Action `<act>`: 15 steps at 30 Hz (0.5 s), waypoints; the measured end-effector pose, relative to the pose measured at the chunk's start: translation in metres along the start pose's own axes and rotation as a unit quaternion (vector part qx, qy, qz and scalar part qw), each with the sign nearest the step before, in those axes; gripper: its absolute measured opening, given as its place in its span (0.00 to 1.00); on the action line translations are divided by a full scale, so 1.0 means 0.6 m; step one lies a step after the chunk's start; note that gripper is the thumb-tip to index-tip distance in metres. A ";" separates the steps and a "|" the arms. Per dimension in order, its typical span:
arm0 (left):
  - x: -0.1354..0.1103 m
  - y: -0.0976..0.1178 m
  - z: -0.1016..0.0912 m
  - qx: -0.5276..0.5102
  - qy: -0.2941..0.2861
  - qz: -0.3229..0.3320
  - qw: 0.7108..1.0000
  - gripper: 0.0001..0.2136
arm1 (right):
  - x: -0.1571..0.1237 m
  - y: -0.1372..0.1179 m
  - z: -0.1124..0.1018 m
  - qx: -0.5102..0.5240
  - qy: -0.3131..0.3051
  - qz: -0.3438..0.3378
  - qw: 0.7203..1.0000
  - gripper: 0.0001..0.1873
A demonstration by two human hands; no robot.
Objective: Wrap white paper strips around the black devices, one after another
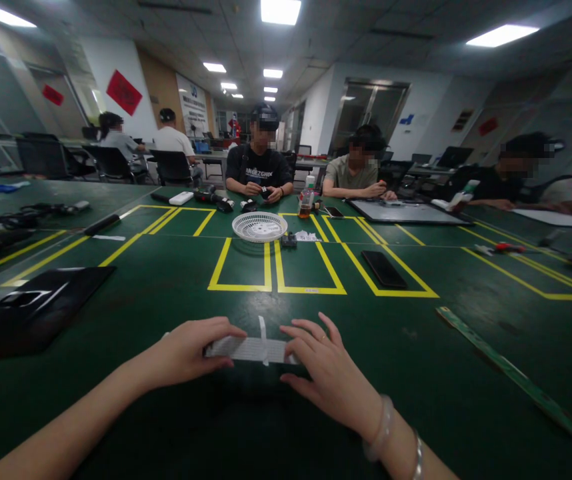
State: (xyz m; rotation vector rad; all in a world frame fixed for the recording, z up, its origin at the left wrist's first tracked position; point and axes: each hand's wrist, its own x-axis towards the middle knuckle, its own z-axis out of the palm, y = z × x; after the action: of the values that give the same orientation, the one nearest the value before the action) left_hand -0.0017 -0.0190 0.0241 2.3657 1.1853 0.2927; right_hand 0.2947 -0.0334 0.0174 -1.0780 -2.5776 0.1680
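In the head view I have the left hand (191,350) with thumb and fingers clamped on the left end of a white printed bar (245,349), a thin white band (263,339) lying across its middle. The right hand (323,373) has its fingers spread around the other end; I cannot tell whether they touch it. My worry is lopsided support: with a firm grip at one end only, the bar could swing or slip, and a careless brush of the right fingers might shift or tear the band. Beneath the fingers lies a dark green tabletop (381,340); beyond them are yellow tape lines (241,287), a white basket (261,237) and a black phone (384,269). A green strip (511,370) lies to their right, a glossy black panel (41,310) to their left. Farther past them, co-workers (259,163) sit under bright ceiling lights (281,11).
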 end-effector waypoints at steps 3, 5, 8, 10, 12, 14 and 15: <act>0.000 -0.005 0.001 -0.023 -0.029 0.002 0.999 0.18 | 0.002 0.000 -0.001 0.019 -0.029 0.005 0.999 0.11; -0.001 -0.025 -0.002 -0.032 -0.046 -0.023 0.998 0.21 | 0.002 0.001 -0.002 0.019 -0.039 0.000 0.999 0.12; -0.008 -0.089 -0.021 -0.025 -0.005 -0.111 0.994 0.28 | 0.002 0.002 -0.003 0.018 -0.049 -0.010 0.999 0.12; -0.023 -0.147 -0.046 0.005 0.078 -0.200 0.977 0.32 | 0.002 0.002 -0.002 0.019 -0.057 -0.016 0.998 0.12; -0.050 -0.205 -0.076 0.039 0.148 -0.289 0.945 0.41 | 0.001 0.001 -0.002 0.020 -0.063 -0.021 0.998 0.12; -0.088 -0.252 -0.103 0.069 0.202 -0.377 0.901 0.52 | 0.001 0.000 -0.002 0.023 -0.068 -0.023 0.997 0.12; -0.109 -0.271 -0.114 0.065 0.211 -0.402 0.889 0.54 | 0.001 -0.002 -0.003 0.025 -0.069 -0.024 0.997 0.12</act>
State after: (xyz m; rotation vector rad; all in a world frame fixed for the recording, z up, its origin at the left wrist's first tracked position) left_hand -0.1812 0.0341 0.0031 1.7274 2.3216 0.4529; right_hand 0.2942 -0.0337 0.0193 -1.0194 -2.7025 0.3024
